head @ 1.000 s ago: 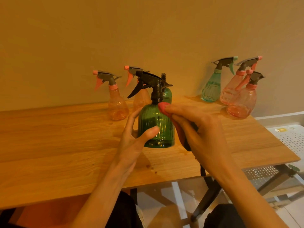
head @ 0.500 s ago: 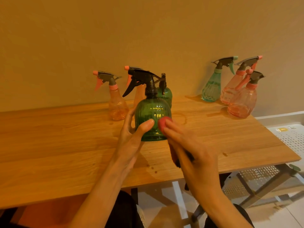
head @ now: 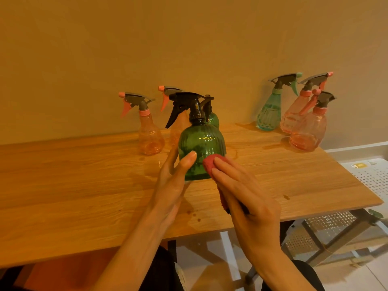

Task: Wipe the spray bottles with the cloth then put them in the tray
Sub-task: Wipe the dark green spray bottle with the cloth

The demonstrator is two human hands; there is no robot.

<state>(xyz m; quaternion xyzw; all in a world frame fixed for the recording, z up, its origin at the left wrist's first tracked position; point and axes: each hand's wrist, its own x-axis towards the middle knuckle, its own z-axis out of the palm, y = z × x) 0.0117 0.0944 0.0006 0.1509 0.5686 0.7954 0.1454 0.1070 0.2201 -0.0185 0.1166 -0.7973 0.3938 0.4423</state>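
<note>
Clearly the wiping step is in hand. The left hand (head: 170, 181) cups the dark green spray bottle (head: 201, 152) from its left side, thumb laid across the front and fingers curled round the far side, holding it low over the wooden table (head: 84, 185); whether its base touches the wood I cannot tell. The right hand (head: 247, 198) presses a red cloth (head: 210, 164) against the bottle's lower right flank, its fingers nearly straight on top of the cloth, and the rest of the cloth trails down under the palm.

To my eye the next move calls for turning the bottle inside the left hand's grip so the cloth meets the unwiped ribs, then carrying it to the white perforated tray (head: 373, 175) that sits lower, beyond the table's right edge.

The bottle is translucent plastic, dome-shaped and ribbed with vertical flutes, glossy, topped by a black trigger head. The cloth looks nubbly and soft. Along the wall stand other bottles: pale orange-pink ones at the left (head: 150, 137), a teal fluted one (head: 269, 114) and two pink ones at the right (head: 308, 131).
</note>
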